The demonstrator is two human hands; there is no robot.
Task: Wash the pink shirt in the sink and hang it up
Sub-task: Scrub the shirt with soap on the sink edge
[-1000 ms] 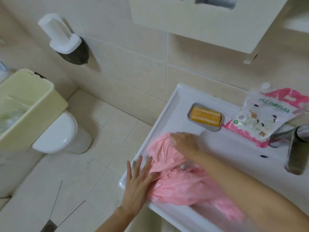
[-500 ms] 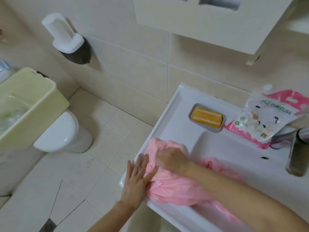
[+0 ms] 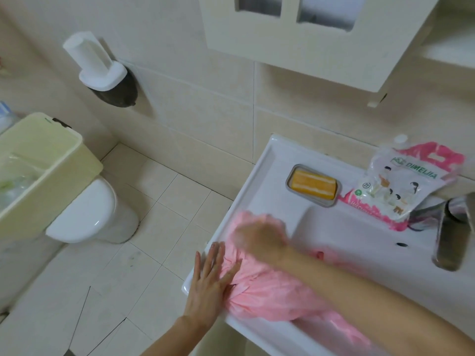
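- Shirt [image 3: 259, 281]: pink, bunched and creased, lying on the sink's left ledge at lower centre of the frame, one end trailing down into the basin towards the lower right.
- Sink [image 3: 259, 173]: white, right half of the frame; no standing water or suds can be made out in the basin.
- Left hand [image 3: 209, 283]: flat, fingers spread, palm pressing the shirt's left edge against the sink rim; pinning, not gripping.
- Right hand [image 3: 259, 235]: on top of the shirt's upper bunch, motion-blurred; whether it is clenched on the cloth or only pressing cannot be told.
- Soap [image 3: 313, 185]: orange bar in a grey dish [image 3: 289, 179] on the back ledge, well apart from both hands.
- Detergent pouch [image 3: 395, 186]: pink and white, capped, leaning beside the dish at right.
- Tap [image 3: 448, 232]: metal, right edge of the frame; no stream visible.
- Stage, as judged: mid-wash, the shirt being rubbed or kneaded on the ledge. Whether it is wet or soaped does not show clearly.
- Done, as judged: shirt brought to the sink and under both hands.
- Left, as judged: finish scrubbing, rinse, wring, then hang; no hanger, rail or line appears in view.
- Other fixtures: toilet [image 3: 87, 214] and pale yellow bin [image 3: 64, 160] at left, wall cabinet [image 3: 290, 39] at top.
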